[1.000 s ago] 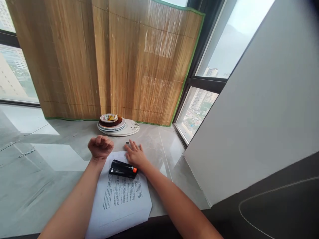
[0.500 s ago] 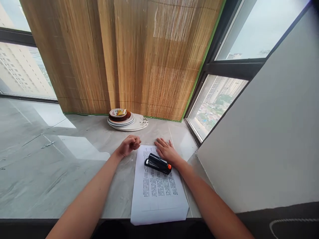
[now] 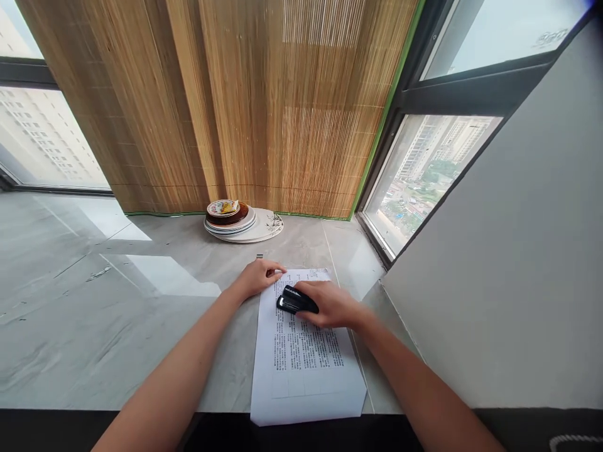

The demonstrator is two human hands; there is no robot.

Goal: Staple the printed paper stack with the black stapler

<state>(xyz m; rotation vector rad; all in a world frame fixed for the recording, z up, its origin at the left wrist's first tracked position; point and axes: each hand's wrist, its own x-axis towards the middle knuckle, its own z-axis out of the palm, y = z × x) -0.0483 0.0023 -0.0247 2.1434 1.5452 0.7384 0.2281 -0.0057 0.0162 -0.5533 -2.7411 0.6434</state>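
A black stapler (image 3: 296, 299) lies slantwise over the printed sheets, its far-left end showing. My right hand (image 3: 332, 304) is closed around its right end, thumb on the near side, fingers over the far side; the orange part is hidden under the hand. The printed paper (image 3: 308, 351) lies flat, its near edge jutting past the counter's front. At its upper left corner, my left hand (image 3: 258, 278) is curled, thumb and fingertips pinching the paper's edge. Just beyond that hand is a small grey strip (image 3: 259, 256), too small to name surely.
A stack of plates (image 3: 230, 220) rests on an oval white platter (image 3: 268, 226) at the back of the marble counter (image 3: 155, 339). Behind it hangs a bamboo blind (image 3: 245, 113). A white wall (image 3: 499, 263) and a window bound the right side.
My right hand has come back from the paper's top and closed on the stapler. My left hand has gone from a fist beside the sheets to their corner. A small grey strip now shows.
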